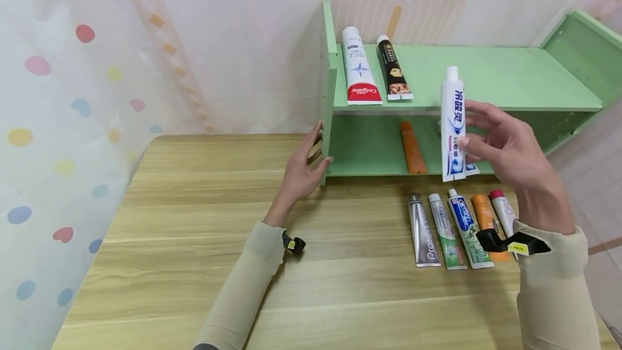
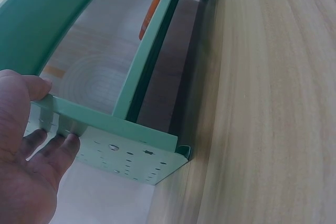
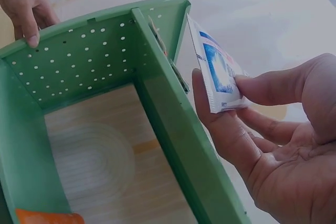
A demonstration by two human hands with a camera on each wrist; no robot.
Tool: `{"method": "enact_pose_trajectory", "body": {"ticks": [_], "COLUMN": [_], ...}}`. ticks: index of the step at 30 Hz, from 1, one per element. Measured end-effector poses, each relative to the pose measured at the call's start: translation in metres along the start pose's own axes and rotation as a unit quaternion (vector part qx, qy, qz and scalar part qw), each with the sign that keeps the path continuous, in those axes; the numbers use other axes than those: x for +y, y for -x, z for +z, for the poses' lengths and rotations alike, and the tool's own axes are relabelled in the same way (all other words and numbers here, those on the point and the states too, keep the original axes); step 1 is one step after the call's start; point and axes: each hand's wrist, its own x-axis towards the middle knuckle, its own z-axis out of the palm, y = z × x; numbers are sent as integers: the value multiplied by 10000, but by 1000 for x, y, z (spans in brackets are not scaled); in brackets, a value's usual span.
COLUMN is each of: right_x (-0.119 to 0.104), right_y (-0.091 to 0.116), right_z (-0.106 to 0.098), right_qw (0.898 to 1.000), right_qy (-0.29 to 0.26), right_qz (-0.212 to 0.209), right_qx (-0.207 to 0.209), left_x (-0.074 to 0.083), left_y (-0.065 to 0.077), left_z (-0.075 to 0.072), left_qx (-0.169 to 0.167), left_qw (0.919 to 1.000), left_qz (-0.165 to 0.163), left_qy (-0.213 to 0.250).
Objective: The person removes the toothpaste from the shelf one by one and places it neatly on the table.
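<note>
My right hand (image 1: 515, 155) pinches a white toothpaste tube (image 1: 452, 118) with blue lettering between thumb and fingers. The tube is upright, cap up, in front of the green two-tier shelf (image 1: 495, 80). At the shelf's left end, my left hand (image 1: 302, 173) grips the side panel (image 2: 100, 118), thumb at the front edge and fingers on the outer face. On the upper tier lie a white and red Colgate tube (image 1: 359, 66) and a black tube (image 1: 394, 69). An orange tube (image 1: 413, 147) lies on the lower tier; another tube (image 1: 472, 169) there is mostly hidden behind the held one.
In front of the shelf, several tubes lie in a row on the wooden table (image 1: 194, 220): silver (image 1: 424, 231), green and white (image 1: 446, 231), blue and green (image 1: 468, 228), orange (image 1: 483, 212) and white with a pink cap (image 1: 504, 212). My right wrist partly covers the last two.
</note>
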Motion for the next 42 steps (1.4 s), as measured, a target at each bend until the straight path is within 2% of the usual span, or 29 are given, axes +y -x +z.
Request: {"method": "enact_pose_trajectory", "body": {"ticks": [8,14,23,26,30,35,42], "right_x": [16,33,57,64,76,94,113], "right_y": [16,29,42,44,47,51,54], "right_z": [3,7,15,19,26,34,41], "right_qw": [9981,9965,9948,9921,9889,9851,9773], "right_qy": [-439,-517,-80,248,642,780,873], "right_qz": [-127,218,772,1032,1187,1367,1793], "right_qx": [-409,-612,-653,-673,-626,-689,-714], "left_x": [-31,-37,-36,-29,-12,1,0], "left_y": [-5,-6,-6,-5,-2,-1,-1], "left_z": [4,3,5,5,3,0,0], "left_qx": [50,3,20,42,36,-19,0], "left_qw": [9999,9999,10000,10000,9997,9997,9998], "left_qz": [74,110,44,59,187,185,196], "left_qy": [-55,-94,-74,9,135,133,103]}}
